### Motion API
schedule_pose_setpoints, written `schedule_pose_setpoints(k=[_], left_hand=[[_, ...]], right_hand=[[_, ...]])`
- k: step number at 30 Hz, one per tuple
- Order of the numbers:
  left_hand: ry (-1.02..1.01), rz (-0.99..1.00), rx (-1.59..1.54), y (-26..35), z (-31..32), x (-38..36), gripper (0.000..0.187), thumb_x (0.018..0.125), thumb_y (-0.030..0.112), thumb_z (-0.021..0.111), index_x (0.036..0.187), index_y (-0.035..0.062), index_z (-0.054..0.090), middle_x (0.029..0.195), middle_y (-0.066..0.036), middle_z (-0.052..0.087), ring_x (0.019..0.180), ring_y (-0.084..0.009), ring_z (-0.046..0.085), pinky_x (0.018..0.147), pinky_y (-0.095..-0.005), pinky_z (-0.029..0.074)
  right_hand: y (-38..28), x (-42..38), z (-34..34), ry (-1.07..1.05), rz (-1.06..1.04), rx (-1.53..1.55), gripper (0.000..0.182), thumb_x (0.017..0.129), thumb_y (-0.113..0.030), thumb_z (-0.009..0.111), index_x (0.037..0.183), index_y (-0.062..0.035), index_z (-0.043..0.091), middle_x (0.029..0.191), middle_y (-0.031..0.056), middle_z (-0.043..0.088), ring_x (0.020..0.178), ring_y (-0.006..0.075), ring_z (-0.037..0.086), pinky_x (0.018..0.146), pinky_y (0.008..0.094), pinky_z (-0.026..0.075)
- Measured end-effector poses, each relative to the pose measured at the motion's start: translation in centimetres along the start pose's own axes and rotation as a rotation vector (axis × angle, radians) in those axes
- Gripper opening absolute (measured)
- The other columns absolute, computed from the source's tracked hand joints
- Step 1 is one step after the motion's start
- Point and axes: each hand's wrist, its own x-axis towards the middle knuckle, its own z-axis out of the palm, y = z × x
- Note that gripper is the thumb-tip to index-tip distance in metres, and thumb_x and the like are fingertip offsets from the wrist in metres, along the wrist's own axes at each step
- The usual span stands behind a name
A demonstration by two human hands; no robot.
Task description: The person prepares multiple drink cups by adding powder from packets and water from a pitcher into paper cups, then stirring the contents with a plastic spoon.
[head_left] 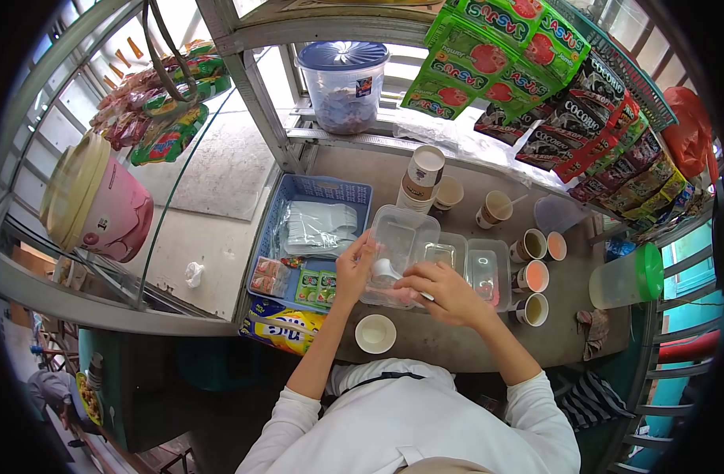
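Observation:
A clear plastic container is tilted at the middle of the counter, and my left hand grips its left side. Inside it is the bowl of a white scoop. My right hand is closed around the scoop's handle, at the container's lower right. Just below, near the counter's front edge, stands a paper cup with something pale in it. Two more clear containers, one in the middle and one at the right, sit beside the tilted one.
A blue basket with wrapped white utensils and sachets is at the left. Stacked cups stand behind the containers. Several filled cups, including an orange one, are at the right, near a green-lidded jug. Sachets hang above.

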Motion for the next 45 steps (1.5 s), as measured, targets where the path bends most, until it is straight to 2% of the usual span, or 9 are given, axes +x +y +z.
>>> schedule_pose_setpoints(k=[7, 10, 16, 22, 28, 34, 37, 40, 45], left_hand=[[0.007, 0.001, -0.057, 0.3, 0.5, -0.3, 0.044, 0.096, 0.032, 0.059, 0.128, 0.002, 0.058, 0.091, -0.006, 0.071, 0.074, -0.0039, 0.058, 0.055, -0.019, 0.046], [0.022, 0.099, -0.002, -0.8, 0.5, 0.1, 0.043, 0.096, 0.032, 0.058, 0.128, 0.0023, 0.058, 0.093, -0.007, 0.072, 0.071, -0.0024, 0.057, 0.053, -0.0178, 0.043], [0.031, 0.051, -0.01, -1.1, 0.4, 0.2, 0.042, 0.097, 0.031, 0.058, 0.129, 0.0036, 0.058, 0.094, -0.007, 0.072, 0.061, 0.0001, 0.049, 0.049, -0.0172, 0.038], [0.022, 0.083, -0.008, -1.6, 0.4, 0.4, 0.044, 0.097, 0.031, 0.058, 0.13, 0.0039, 0.056, 0.093, -0.005, 0.072, 0.057, -0.0007, 0.048, 0.047, -0.0185, 0.037], [0.072, 0.174, 0.136, -1.4, 0.0, 0.4, 0.044, 0.097, 0.032, 0.057, 0.131, 0.0047, 0.052, 0.086, -0.005, 0.068, 0.054, -0.0053, 0.052, 0.047, -0.0227, 0.039], [0.052, 0.306, 0.491, -1.0, 0.1, 0.6, 0.041, 0.097, 0.03, 0.055, 0.13, 0.004, 0.053, 0.083, -0.01, 0.066, 0.054, -0.0103, 0.056, 0.05, -0.0271, 0.043], [0.065, 0.279, 0.364, -1.6, 0.4, 0.7, 0.04, 0.097, 0.028, 0.056, 0.129, 0.004, 0.053, 0.084, -0.01, 0.066, 0.054, -0.0099, 0.056, 0.05, -0.0269, 0.044], [0.076, 0.217, 0.217, -1.3, 0.3, 0.4, 0.039, 0.097, 0.026, 0.056, 0.13, 0.0036, 0.054, 0.085, -0.008, 0.067, 0.056, -0.0085, 0.058, 0.049, -0.0253, 0.045], [0.133, 0.159, 0.118, -0.7, -0.4, 0.0, 0.042, 0.097, 0.026, 0.057, 0.132, 0.0031, 0.054, 0.09, -0.009, 0.07, 0.062, -0.0078, 0.064, 0.048, -0.0229, 0.046]], right_hand=[[0.2, -0.3, 0.8, -0.123, -0.142, -0.076, 0.021, 0.09, -0.016, 0.056, 0.111, -0.014, 0.061, 0.107, 0.0029, 0.058, 0.101, 0.02, 0.055, 0.079, 0.0363, 0.037], [0.3, 0.1, 0.6, -0.046, -0.131, -0.12, 0.021, 0.09, -0.016, 0.056, 0.11, -0.0139, 0.062, 0.105, 0.0015, 0.058, 0.099, 0.0189, 0.054, 0.078, 0.0356, 0.037], [0.4, -0.2, 1.1, -0.067, -0.182, -0.097, 0.019, 0.092, -0.018, 0.054, 0.109, -0.0145, 0.062, 0.103, 0.0018, 0.058, 0.096, 0.019, 0.054, 0.078, 0.0366, 0.036], [0.6, -0.7, 0.7, -0.063, -0.074, -0.02, 0.021, 0.094, -0.021, 0.054, 0.11, -0.0135, 0.064, 0.107, 0.0051, 0.06, 0.102, 0.0221, 0.055, 0.081, 0.0385, 0.038], [2.5, -3.3, 0.1, 0.479, 0.192, 0.544, 0.033, 0.1, -0.028, 0.048, 0.109, -0.0033, 0.067, 0.1, 0.0095, 0.063, 0.09, 0.0179, 0.056, 0.074, 0.0295, 0.041], [4.1, -6.0, 2.5, 0.633, 0.351, 0.674, 0.038, 0.101, -0.032, 0.047, 0.107, 0.0001, 0.066, 0.091, 0.0062, 0.063, 0.08, 0.0114, 0.051, 0.071, 0.0245, 0.039], [3.9, -6.5, 2.9, 0.575, 0.421, 0.64, 0.035, 0.1, -0.031, 0.048, 0.107, -0.0025, 0.067, 0.089, 0.0068, 0.065, 0.079, 0.0147, 0.054, 0.072, 0.0272, 0.04], [3.8, -5.7, 2.8, 0.464, 0.338, 0.382, 0.031, 0.099, -0.029, 0.049, 0.104, -0.0046, 0.067, 0.089, 0.0085, 0.065, 0.079, 0.0204, 0.058, 0.074, 0.032, 0.042], [3.4, -4.7, 3.7, 0.352, 0.303, 0.258, 0.028, 0.098, -0.026, 0.049, 0.1, -0.0039, 0.067, 0.088, 0.0099, 0.065, 0.083, 0.0253, 0.061, 0.079, 0.0361, 0.044]])
